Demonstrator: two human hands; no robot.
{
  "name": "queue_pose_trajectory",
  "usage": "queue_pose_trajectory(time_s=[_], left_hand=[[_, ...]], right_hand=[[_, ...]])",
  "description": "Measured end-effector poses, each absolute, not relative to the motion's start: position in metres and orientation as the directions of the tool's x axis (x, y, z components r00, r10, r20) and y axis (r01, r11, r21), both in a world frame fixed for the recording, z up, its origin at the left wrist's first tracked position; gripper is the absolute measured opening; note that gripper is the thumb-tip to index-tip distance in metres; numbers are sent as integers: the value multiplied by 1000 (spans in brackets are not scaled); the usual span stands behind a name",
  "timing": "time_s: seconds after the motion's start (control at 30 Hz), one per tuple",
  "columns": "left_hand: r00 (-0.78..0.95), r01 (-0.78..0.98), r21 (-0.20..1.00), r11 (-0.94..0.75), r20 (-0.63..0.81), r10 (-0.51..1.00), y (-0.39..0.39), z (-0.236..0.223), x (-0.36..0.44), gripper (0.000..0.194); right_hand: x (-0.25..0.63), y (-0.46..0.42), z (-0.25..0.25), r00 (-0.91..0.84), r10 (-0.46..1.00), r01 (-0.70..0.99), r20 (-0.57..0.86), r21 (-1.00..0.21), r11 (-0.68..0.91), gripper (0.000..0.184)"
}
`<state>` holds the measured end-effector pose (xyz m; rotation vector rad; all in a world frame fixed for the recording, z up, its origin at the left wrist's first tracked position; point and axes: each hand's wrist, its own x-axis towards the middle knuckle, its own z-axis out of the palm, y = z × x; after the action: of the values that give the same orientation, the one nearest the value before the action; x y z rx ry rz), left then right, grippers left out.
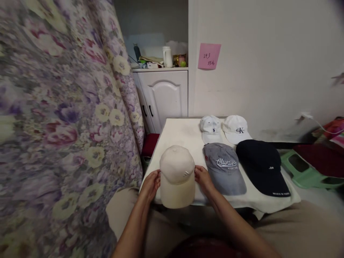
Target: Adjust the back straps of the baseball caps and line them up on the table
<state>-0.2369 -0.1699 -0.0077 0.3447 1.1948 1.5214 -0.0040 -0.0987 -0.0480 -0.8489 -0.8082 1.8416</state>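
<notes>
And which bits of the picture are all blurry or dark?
In the head view, the flowery curtain looks soft and smeared toward the left edge; in the head view, the alcove is dim and the top right corner darkens; the head view is clearer near the middle, where the beige cap shows well and the grey cap has a readable "Always".

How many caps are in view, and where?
5: beige cap between left hand and right hand; on the table, grey cap to its right, dark cap farthest right; behind those, pale cap and, to its right, white cap.
</notes>
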Motion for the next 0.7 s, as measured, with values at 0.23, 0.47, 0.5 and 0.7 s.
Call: queue_pose_trajectory(time_s=[0.23,0.47,0.5,0.7], left_hand=[[-361,-548,829,110,-352,864,-184,-4,-227,13],[-474,-492,870,21,-288,832,-194,-13,-213,24],[-508,-474,881,-4,-270,818,-196,-14,-209,26],[-666,-340,934,-110,-156,730,-217,-9,-192,37]], right_hand=[[6,-110,-38,-338,919,-575,-202,-729,-371,28],[12,-111,-38,-392,902,-623,-180,-670,-404,26],[13,-111,-38,-407,896,-620,-179,-666,-415,26],[16,-111,-37,-430,887,-618,-169,-662,-425,30]])
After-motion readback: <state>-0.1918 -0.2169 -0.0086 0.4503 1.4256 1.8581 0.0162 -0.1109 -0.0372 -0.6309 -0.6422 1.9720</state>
